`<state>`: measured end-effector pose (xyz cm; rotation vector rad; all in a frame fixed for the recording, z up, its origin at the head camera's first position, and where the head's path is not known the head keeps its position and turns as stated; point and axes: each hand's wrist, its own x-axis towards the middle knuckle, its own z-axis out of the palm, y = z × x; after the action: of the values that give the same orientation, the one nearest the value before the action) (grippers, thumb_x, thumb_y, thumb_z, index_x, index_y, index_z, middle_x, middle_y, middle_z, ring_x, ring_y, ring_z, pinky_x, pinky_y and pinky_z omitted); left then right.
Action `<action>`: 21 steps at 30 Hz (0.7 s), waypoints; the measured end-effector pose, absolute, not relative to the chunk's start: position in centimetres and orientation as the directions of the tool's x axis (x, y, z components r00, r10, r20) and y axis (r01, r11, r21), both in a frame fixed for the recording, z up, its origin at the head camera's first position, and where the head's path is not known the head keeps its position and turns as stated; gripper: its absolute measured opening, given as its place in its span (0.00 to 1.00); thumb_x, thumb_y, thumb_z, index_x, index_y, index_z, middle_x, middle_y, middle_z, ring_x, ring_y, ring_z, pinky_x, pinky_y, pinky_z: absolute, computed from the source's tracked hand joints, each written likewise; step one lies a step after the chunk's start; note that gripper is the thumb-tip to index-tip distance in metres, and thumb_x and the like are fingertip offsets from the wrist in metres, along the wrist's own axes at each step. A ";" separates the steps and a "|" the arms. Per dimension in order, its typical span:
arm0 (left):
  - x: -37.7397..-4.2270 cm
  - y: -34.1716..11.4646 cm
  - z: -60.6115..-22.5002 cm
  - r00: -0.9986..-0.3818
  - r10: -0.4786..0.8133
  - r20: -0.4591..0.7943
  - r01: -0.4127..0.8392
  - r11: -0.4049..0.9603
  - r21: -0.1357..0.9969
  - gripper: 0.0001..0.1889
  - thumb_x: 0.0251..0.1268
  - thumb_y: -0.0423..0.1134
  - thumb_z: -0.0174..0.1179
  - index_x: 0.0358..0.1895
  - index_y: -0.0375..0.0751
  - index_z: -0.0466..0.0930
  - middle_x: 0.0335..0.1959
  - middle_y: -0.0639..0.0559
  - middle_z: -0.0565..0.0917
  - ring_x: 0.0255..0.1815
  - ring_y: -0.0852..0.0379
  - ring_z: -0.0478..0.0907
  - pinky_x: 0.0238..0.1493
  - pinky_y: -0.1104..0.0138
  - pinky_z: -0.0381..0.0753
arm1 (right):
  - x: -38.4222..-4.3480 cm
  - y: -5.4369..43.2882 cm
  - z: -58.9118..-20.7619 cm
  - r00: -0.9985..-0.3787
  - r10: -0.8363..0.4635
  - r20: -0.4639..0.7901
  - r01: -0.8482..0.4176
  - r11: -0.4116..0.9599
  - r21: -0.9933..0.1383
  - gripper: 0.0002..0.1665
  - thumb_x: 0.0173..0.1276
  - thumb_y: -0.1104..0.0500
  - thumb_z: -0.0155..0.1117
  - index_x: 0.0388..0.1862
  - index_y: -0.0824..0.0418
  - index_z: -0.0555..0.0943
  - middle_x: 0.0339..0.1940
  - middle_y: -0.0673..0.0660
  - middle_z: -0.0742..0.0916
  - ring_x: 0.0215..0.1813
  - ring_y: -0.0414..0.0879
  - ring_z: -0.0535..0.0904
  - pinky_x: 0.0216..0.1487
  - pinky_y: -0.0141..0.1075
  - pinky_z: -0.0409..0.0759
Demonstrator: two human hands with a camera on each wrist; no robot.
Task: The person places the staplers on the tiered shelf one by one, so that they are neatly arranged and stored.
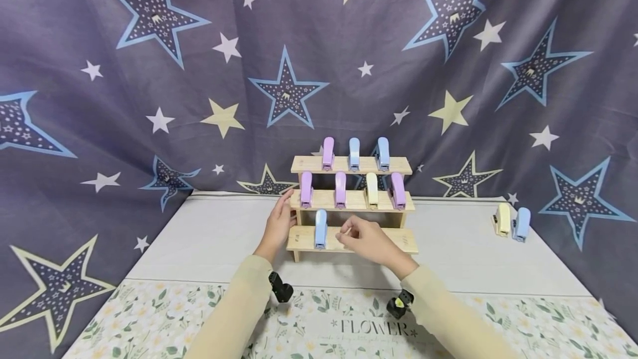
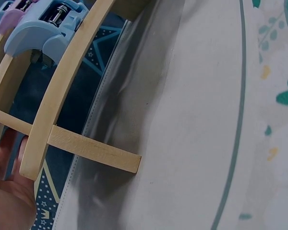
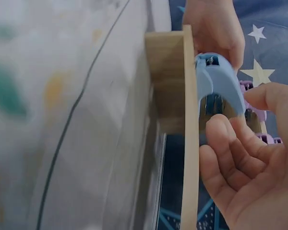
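Note:
A three-tier wooden display stand (image 1: pixel 376 239) bears small staplers. On its lowest shelf one blue stapler (image 1: pixel 321 229) stands upright, left of the middle. My right hand (image 1: pixel 366 240) is just right of that stapler, fingers loosely bent and nothing between them; the right wrist view has its fingertips (image 3: pixel 218 127) close by the stapler, and whether they touch it I cannot tell. At the stand's left side is my left hand (image 1: pixel 279 226), its fingers fairly straight along the side frame. The left wrist view shows that hand (image 2: pixel 12 191) partly hidden behind the wood.
On the middle shelf stand purple staplers (image 1: pixel 340 189) and a cream one (image 1: pixel 371 190). The top shelf carries a purple stapler (image 1: pixel 328 153) and two blue ones (image 1: pixel 354 154). Far right on the table are a cream stapler (image 1: pixel 502 220) and a blue stapler (image 1: pixel 521 224). A star-patterned curtain (image 1: pixel 199 170) hangs behind.

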<state>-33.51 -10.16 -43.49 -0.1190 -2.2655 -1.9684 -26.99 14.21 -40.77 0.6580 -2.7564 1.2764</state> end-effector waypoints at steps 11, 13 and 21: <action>-33.5 -10.0 -43.6 -0.987 -0.033 0.160 0.154 0.141 0.978 0.25 0.84 0.42 0.32 0.78 0.46 0.60 0.75 0.35 0.63 0.66 0.34 0.71 0.66 0.49 0.75 | -26.3 20.9 -40.6 -0.905 -0.357 0.230 -0.415 0.626 -0.660 0.06 0.72 0.56 0.63 0.38 0.57 0.80 0.26 0.48 0.83 0.25 0.41 0.75 0.25 0.33 0.76; -33.4 -10.0 -43.6 -0.987 -0.034 0.158 0.152 0.140 0.978 0.25 0.84 0.42 0.32 0.78 0.47 0.60 0.75 0.35 0.63 0.66 0.34 0.71 0.66 0.50 0.75 | -26.3 22.4 -40.6 -0.913 -0.337 0.230 -0.402 0.649 -0.646 0.05 0.72 0.56 0.62 0.38 0.57 0.80 0.26 0.48 0.83 0.26 0.41 0.77 0.28 0.34 0.78; -33.3 -10.1 -43.4 -0.985 -0.029 0.167 0.162 0.139 0.977 0.25 0.84 0.42 0.32 0.78 0.45 0.59 0.75 0.34 0.63 0.67 0.33 0.70 0.66 0.48 0.74 | -26.1 28.5 -40.7 -0.947 -0.222 0.232 -0.319 0.744 -0.587 0.09 0.71 0.54 0.64 0.38 0.59 0.81 0.27 0.49 0.83 0.28 0.42 0.77 0.28 0.36 0.79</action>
<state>-33.33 -10.06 -43.38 -0.1332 -2.2565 -1.9661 -26.11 28.45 -40.74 0.4361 -2.7948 0.9805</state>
